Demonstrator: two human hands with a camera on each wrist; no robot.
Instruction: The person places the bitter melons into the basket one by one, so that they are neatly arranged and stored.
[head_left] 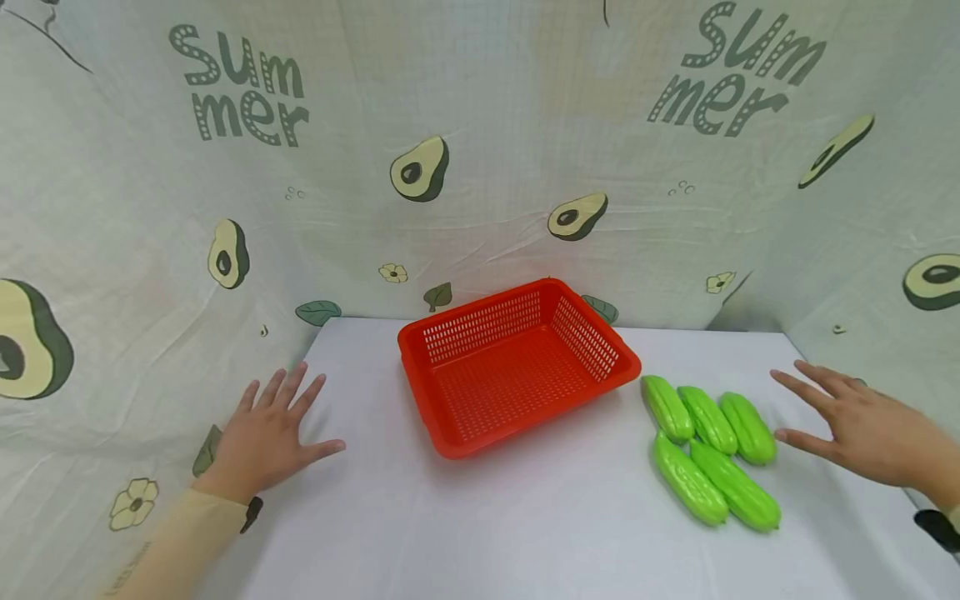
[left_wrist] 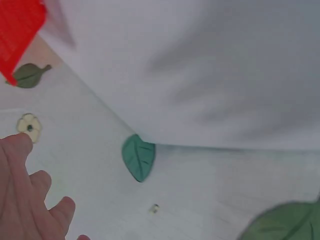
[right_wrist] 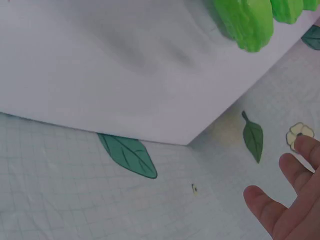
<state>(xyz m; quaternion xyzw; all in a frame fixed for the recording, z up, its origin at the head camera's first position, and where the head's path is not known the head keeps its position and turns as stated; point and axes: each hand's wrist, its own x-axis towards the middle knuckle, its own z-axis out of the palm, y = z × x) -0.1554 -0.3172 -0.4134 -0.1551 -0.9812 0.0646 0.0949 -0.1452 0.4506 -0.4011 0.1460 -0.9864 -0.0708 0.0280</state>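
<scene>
A red perforated plastic basket (head_left: 510,375) stands at an angle toward the back of the white table. To its right lie several bright green cucumbers (head_left: 738,487), grouped in two rows and touching one another; part of the group also shows as green cucumbers (right_wrist: 247,22) in the right wrist view. My left hand (head_left: 266,442) hovers left of the basket, fingers spread and holding nothing. Over the table's right side, my right hand (head_left: 870,425) is held out just right of the cucumbers, its fingers extended and apart from them.
The white tabletop (head_left: 525,533) runs back to a pale cloth (head_left: 495,100) printed with avocados, leaves and lettering, which hangs behind and along both sides. A dark band (head_left: 937,529) circles the right wrist.
</scene>
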